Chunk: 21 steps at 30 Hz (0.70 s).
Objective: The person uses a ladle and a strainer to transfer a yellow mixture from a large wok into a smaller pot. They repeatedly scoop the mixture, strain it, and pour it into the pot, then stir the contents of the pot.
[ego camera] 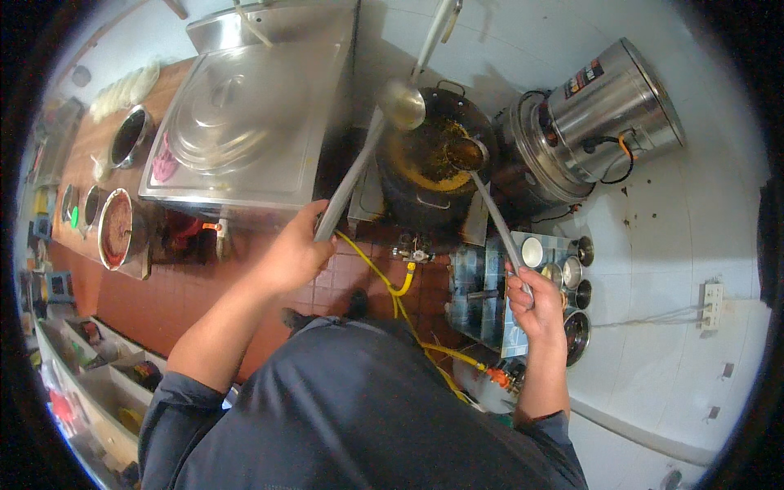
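My left hand [303, 248] grips the long metal handle of a ladle [404, 107], whose shiny bowl is raised over the back left of a large dark pot [422, 211]. In my right hand [534, 297] is the handle of a second long utensil, a ladle or strainer [467, 153]; its round head is at the pot's right inner side, in or just over the contents. Dark liquid or food with a yellow-brown ring of bits [429, 177] lies in the pot. Whether the right utensil's head is perforated cannot be told.
A steel worktop [294, 147] with a round lid stands left, beside a wooden table [86, 184] with pots. Tall steel cookers [612, 98] stand right. Bowls sit on a tiled shelf [511, 343]. A yellow gas hose [367, 260] crosses the floor below the pot.
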### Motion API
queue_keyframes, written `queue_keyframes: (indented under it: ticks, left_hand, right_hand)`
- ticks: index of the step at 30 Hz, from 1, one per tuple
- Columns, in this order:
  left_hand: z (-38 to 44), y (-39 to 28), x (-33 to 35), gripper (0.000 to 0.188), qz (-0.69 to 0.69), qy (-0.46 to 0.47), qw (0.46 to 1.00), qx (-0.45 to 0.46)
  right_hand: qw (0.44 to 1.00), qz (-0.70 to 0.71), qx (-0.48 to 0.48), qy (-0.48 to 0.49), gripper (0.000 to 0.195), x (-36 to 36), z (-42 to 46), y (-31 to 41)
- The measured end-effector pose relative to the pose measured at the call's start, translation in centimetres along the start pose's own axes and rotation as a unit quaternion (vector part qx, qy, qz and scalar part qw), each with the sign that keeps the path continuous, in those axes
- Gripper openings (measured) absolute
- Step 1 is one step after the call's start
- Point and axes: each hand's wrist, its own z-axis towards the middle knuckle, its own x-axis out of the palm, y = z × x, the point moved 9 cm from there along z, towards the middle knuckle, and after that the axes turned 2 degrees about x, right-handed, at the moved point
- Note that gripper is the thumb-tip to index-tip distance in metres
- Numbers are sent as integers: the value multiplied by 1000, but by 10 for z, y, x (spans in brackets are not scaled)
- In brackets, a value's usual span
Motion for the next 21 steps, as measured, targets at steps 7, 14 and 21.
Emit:
queue_keyframes:
  ticks: [7,14,21]
  left_hand:
    - [10,5,1,54,51,-32,998,35]
    - [23,13,11,57,18,5,1000,-6]
    - [35,33,43,54,-91,69,991,-62]
  right_hand:
    - [993,99,28,56,33,0,-10,-1]
    - [994,105,15,42,36,11,-27,7]
    - [992,106,6,70,36,15,-39,17]
